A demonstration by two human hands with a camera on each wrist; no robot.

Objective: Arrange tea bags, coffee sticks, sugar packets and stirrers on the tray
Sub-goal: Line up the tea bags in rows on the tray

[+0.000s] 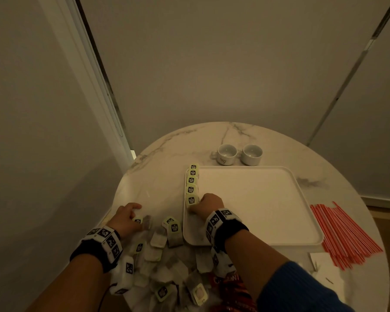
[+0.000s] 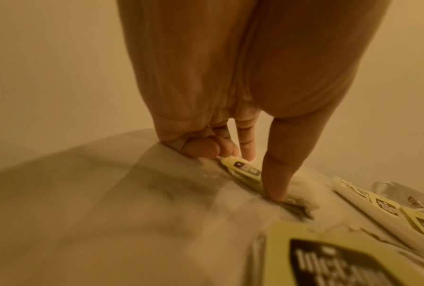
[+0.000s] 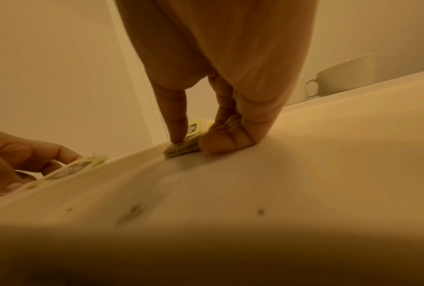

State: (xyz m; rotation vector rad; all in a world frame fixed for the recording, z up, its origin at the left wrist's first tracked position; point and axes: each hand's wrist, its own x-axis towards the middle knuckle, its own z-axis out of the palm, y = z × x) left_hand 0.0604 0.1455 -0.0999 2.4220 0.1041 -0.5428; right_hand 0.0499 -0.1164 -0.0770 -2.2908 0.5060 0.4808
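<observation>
A white tray [image 1: 257, 199] lies on the round marble table [image 1: 162, 154]. Several tea bags with green tags [image 1: 191, 185] stand in a row along the tray's left edge. My right hand [image 1: 195, 207] rests at the near end of that row. Its thumb and curled fingers pinch a tea bag [image 3: 184, 149] against the tray floor [image 3: 304, 154]. My left hand [image 1: 136, 218] is on the table left of the tray and pinches another tea bag [image 2: 245, 170] by tag and pouch. A loose pile of tea bags [image 1: 167, 255] lies between my forearms.
Red stirrers [image 1: 347, 233] lie fanned out right of the tray. Two white cups [image 1: 226, 154] [image 1: 252, 154] stand behind it. Red coffee packets [image 1: 230, 287] show at the near edge under my right forearm. A wall and a door frame stand close on the left.
</observation>
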